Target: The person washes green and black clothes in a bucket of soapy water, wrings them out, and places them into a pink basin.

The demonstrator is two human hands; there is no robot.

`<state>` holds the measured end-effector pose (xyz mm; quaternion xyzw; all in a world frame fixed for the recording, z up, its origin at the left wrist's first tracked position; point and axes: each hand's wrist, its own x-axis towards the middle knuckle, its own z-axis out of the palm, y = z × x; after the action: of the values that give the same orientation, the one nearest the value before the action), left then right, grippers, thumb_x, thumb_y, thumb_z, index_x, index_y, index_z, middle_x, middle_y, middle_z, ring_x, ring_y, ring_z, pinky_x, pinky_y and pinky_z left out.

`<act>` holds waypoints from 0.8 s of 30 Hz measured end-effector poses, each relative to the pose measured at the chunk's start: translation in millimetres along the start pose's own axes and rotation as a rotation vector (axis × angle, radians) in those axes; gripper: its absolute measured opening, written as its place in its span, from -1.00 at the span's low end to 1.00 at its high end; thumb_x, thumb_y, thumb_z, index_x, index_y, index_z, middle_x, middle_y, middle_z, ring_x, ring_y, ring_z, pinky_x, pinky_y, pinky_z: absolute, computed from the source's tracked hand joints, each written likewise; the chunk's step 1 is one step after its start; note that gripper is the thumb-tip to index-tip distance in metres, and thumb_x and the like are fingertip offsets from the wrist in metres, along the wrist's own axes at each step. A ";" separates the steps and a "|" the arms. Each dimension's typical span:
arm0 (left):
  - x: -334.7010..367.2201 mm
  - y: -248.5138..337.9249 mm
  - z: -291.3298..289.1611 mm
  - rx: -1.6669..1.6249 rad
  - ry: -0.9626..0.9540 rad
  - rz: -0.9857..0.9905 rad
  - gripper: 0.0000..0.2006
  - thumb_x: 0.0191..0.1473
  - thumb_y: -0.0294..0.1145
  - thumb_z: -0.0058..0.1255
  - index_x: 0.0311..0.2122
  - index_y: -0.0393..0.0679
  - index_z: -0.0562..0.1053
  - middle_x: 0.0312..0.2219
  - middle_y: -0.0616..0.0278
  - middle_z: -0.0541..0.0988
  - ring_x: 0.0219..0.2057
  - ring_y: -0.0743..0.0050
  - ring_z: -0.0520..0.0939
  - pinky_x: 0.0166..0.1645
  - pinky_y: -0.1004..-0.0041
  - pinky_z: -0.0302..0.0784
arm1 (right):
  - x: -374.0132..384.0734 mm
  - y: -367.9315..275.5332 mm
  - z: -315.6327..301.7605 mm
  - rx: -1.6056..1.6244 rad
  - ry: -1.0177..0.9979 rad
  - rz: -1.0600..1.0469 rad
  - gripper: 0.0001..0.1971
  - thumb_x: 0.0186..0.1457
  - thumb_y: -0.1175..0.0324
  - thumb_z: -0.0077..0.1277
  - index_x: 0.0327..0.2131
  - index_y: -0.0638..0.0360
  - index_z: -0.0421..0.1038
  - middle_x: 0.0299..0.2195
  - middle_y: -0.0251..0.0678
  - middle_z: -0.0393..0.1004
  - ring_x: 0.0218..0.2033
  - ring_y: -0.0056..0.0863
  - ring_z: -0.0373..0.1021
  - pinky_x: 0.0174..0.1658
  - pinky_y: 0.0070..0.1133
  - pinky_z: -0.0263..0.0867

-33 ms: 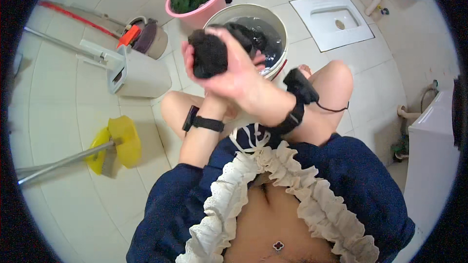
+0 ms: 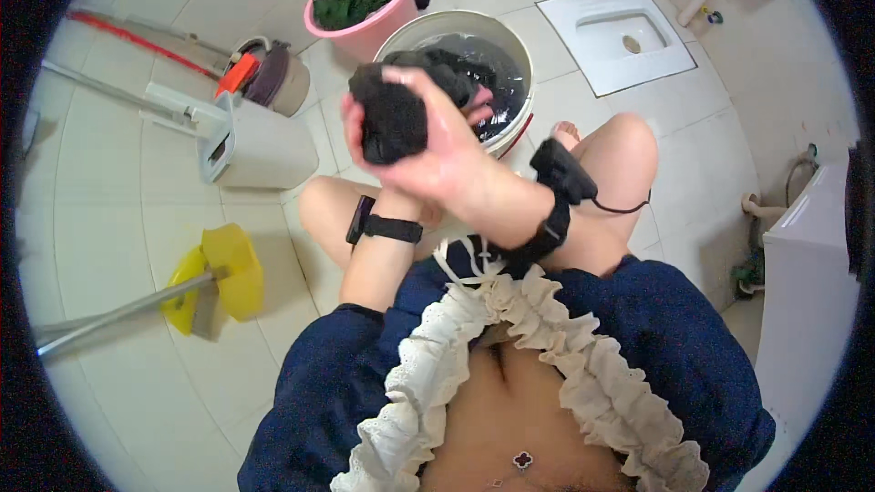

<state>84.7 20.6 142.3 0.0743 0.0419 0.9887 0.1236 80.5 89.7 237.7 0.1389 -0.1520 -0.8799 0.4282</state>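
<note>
Bunched wet black cloth [image 2: 394,123] is wrapped in my right hand [image 2: 447,150], whose fingers curl around it. More dark fabric trails behind that hand toward the white bucket [image 2: 412,35], which holds dark grey water and black cloth [image 2: 497,82]. My left hand [image 2: 479,106] is mostly hidden behind the right one. Only some fingertips show beside the dark fabric, over the near side of the bucket, so its grip is not visible. Both wrists wear black straps with small devices.
Behind the bucket stands a pink tub [image 2: 398,18] of dark green and black clothes. A squat toilet [image 2: 583,50] lies at right. On the left are a white bin [image 2: 273,146], a yellow dustpan [image 2: 235,273] and a mop bucket [image 2: 290,82]. A white cabinet [image 2: 802,310] stands far right.
My hands and the black cloth have shifted slightly toward me. The cloth stays in my right hand.
</note>
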 end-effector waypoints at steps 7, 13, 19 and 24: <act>86.2 68.2 -43.8 0.254 -0.008 -0.091 -0.70 -0.02 -0.29 -0.10 -0.15 -0.13 0.36 -0.25 0.17 0.47 -0.21 0.31 0.46 -0.11 0.28 0.39 | -24.8 -63.2 -42.8 -0.389 0.015 0.128 -0.70 -0.05 0.24 -0.08 -0.29 0.25 0.25 -0.47 -0.29 0.30 -0.53 -0.58 0.22 -0.54 -0.73 0.15; 140.7 79.5 -6.2 1.068 0.546 -0.336 -0.77 -0.17 -0.35 0.05 -0.37 -0.25 0.42 -0.44 0.12 0.52 -0.45 0.34 0.55 -0.37 0.41 0.49 | -0.9 -102.0 -30.5 -1.313 0.319 -0.046 -0.61 -0.20 0.24 0.11 -0.28 0.27 0.35 -0.39 -0.23 0.42 -0.44 -0.48 0.37 -0.40 -0.59 0.27; 170.8 79.9 -9.7 2.092 0.489 -0.609 -0.57 -0.26 -0.20 0.11 -0.33 -0.39 0.42 -0.44 0.10 0.51 -0.42 0.31 0.53 -0.31 0.42 0.43 | 31.3 -114.7 -26.1 -2.215 0.431 -0.038 -0.52 -0.29 0.18 0.11 -0.31 0.39 0.37 -0.35 -0.09 0.43 -0.33 -0.36 0.39 -0.22 -0.53 0.28; 174.4 52.8 -32.9 2.769 0.059 -1.042 -0.45 -0.30 0.03 0.03 -0.33 -0.32 0.46 -0.31 -0.06 0.49 -0.29 0.09 0.51 -0.16 0.34 0.37 | 31.5 -123.5 -36.8 -2.726 0.514 0.191 -0.50 -0.34 0.05 0.05 -0.48 0.41 0.42 -0.46 0.04 0.43 -0.39 -0.19 0.40 -0.27 -0.47 0.30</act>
<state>-100.2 11.1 139.0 0.0876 0.9536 0.0093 0.2879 -12.3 131.6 152.7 -0.2384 0.8898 -0.2503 0.2979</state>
